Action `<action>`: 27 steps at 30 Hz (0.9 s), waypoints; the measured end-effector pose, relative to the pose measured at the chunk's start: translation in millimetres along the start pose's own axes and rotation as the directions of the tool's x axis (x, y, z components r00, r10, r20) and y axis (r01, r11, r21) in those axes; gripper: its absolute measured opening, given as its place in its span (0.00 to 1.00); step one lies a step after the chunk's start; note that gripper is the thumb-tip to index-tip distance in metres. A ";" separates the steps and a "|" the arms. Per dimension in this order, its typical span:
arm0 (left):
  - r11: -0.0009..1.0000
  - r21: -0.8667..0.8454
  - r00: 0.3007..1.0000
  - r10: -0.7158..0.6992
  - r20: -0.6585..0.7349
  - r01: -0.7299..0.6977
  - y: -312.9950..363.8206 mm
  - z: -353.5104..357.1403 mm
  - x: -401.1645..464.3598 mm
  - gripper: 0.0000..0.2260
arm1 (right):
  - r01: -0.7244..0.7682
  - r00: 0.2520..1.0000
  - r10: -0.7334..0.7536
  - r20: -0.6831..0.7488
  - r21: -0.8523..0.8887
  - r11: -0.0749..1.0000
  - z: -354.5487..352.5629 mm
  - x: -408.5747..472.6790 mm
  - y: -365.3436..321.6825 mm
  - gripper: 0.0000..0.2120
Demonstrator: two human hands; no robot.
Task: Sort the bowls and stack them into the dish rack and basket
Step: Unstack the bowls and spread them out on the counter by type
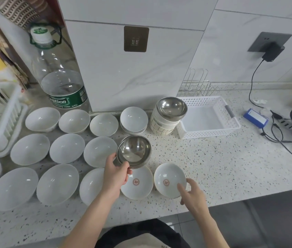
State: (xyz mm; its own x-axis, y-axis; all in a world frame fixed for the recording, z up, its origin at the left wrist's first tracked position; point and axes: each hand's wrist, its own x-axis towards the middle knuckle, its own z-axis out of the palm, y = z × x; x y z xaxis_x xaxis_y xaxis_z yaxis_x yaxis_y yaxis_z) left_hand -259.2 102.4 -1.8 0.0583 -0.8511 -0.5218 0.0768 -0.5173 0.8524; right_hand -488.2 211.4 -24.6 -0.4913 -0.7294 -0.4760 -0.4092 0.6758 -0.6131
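Left hand (116, 173) pinches the steel bowl (134, 151) by its rim; right hand (192, 191) clasps the red-marked bowl (168, 181) near the worktop's (213, 167) front edge.

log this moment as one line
left hand: grip on steel bowl, lifted | right hand: grip on marked white bowl | basket: empty | dish rack: empty

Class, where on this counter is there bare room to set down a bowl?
Bare counter lies between the white basket, the cables and the front edge. A bare strip also runs along the near edge. Left of the steel bowl, white bowls crowd the counter up to the dish rack.
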 end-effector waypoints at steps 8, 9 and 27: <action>0.918 0.355 0.981 0.141 0.131 -0.179 12.0 56.4 16.7 0.23 | 0.176 0.984 -0.174 -0.046 0.045 0.983 -38.1 47.8 -45.0 0.17; 0.894 0.401 0.977 0.155 0.146 -0.201 13.2 63.7 19.1 0.23 | 0.185 0.983 -0.185 -0.011 0.069 0.980 -39.7 55.3 -53.5 0.17; 0.535 0.817 0.975 0.064 0.213 -0.214 12.1 112.9 40.3 0.23 | 0.234 0.964 -0.212 0.163 -0.135 0.963 -30.8 131.8 -68.0 0.09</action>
State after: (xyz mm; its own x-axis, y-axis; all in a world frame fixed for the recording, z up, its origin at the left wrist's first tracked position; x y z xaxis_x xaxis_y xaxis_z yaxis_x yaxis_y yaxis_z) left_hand -368.4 51.7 -8.5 -0.1503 -0.8822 -0.4462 -0.7850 -0.1679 0.5964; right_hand -548.9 72.6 -26.2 -0.2611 -0.8633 -0.4319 -0.6128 0.4939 -0.6169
